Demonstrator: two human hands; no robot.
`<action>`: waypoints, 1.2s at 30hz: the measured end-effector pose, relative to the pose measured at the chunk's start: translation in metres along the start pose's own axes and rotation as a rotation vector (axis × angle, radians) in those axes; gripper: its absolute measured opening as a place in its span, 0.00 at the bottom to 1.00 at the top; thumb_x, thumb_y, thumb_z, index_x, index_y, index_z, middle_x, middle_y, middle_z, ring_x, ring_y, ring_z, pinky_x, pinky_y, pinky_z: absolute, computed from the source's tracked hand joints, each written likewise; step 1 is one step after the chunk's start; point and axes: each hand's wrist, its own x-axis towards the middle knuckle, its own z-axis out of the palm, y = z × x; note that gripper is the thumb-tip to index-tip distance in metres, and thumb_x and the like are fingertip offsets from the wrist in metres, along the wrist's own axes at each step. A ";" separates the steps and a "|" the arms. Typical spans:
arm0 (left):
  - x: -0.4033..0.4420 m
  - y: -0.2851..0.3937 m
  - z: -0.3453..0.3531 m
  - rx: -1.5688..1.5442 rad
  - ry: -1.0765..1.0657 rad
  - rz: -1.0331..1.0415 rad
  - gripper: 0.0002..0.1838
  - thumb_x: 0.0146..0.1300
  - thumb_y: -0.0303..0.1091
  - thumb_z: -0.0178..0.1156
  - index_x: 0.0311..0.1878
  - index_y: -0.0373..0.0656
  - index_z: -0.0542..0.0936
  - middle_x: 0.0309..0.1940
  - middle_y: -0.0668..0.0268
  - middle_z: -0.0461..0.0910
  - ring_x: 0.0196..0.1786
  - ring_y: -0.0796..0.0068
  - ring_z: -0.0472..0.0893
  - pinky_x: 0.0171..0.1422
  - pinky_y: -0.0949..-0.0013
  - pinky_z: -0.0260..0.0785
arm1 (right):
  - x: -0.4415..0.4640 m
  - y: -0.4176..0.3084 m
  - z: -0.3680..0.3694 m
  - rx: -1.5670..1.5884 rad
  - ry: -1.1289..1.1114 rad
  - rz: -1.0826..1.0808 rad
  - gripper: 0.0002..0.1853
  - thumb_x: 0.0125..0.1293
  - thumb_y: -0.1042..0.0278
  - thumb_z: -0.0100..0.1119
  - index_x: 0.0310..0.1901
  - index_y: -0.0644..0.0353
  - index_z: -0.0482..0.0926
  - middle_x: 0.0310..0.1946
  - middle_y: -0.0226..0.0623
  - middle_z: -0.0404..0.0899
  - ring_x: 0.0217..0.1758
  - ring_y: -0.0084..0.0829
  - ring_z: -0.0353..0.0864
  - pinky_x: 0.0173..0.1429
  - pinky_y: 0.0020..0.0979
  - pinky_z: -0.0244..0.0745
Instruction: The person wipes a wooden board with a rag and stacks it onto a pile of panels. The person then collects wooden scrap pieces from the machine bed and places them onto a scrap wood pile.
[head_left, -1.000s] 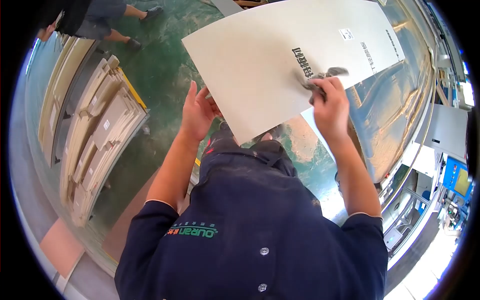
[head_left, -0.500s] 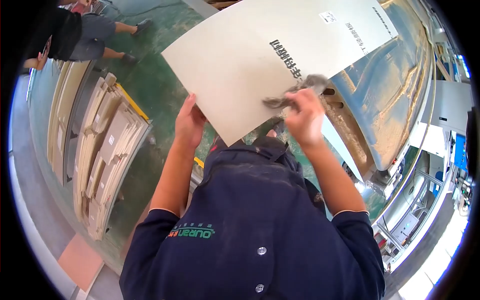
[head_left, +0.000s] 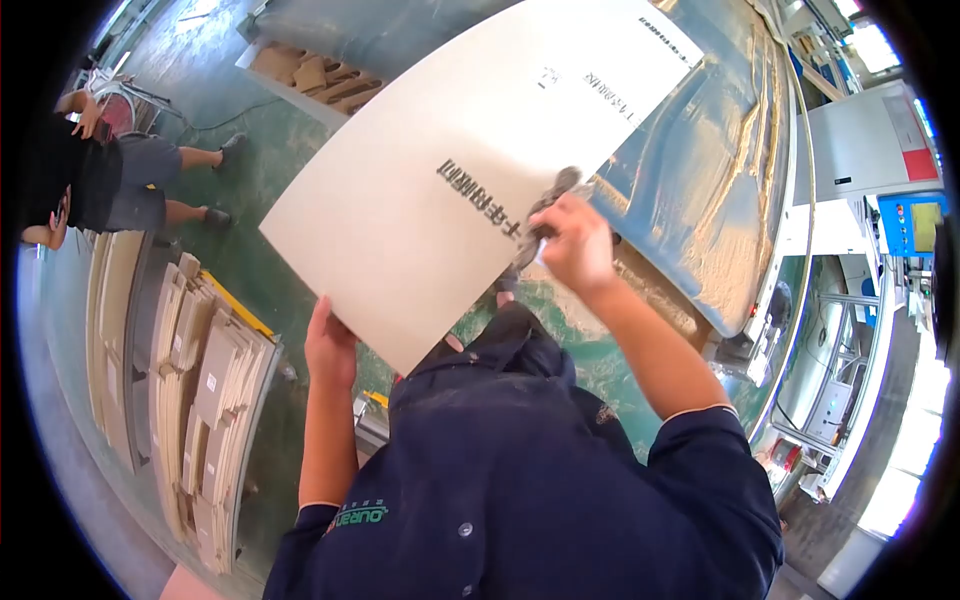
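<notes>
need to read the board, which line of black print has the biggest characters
The near line, ending by the right hand; its characters are larger than those of the middle line and far line.

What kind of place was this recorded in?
Probably a woodworking or panel-cutting workshop: stacked boards stand on the left, what looks like sawdust lies on the blue machine bed, and a blue control box shows at far right.

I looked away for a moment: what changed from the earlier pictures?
The right hand moved the rag from over the print to the board's right edge. The left thumb, first beside the board, came to its left edge. The right hand still holds the rag.
</notes>
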 end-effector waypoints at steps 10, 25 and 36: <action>-0.049 0.019 -0.005 -0.084 0.074 0.065 0.23 0.73 0.39 0.45 0.65 0.36 0.69 0.62 0.58 0.75 0.63 0.61 0.75 0.69 0.58 0.65 | 0.156 0.209 -0.059 -0.174 0.125 0.314 0.09 0.45 0.75 0.57 0.28 0.55 0.86 0.32 0.42 0.81 0.38 0.47 0.81 0.45 0.41 0.77; -0.058 0.044 -0.047 0.138 0.377 0.060 0.25 0.73 0.40 0.44 0.68 0.36 0.66 0.63 0.59 0.73 0.65 0.60 0.72 0.70 0.56 0.63 | 0.329 0.354 -0.099 0.080 0.242 0.729 0.15 0.52 0.78 0.50 0.37 0.56 0.87 0.32 0.45 0.85 0.24 0.39 0.84 0.34 0.37 0.81; -0.059 0.049 -0.049 0.135 0.447 0.021 0.26 0.73 0.41 0.45 0.68 0.37 0.65 0.64 0.61 0.72 0.66 0.61 0.71 0.70 0.57 0.62 | 0.406 0.388 -0.045 -0.298 0.176 0.436 0.14 0.53 0.74 0.53 0.39 0.55 0.86 0.37 0.44 0.84 0.34 0.44 0.85 0.41 0.39 0.80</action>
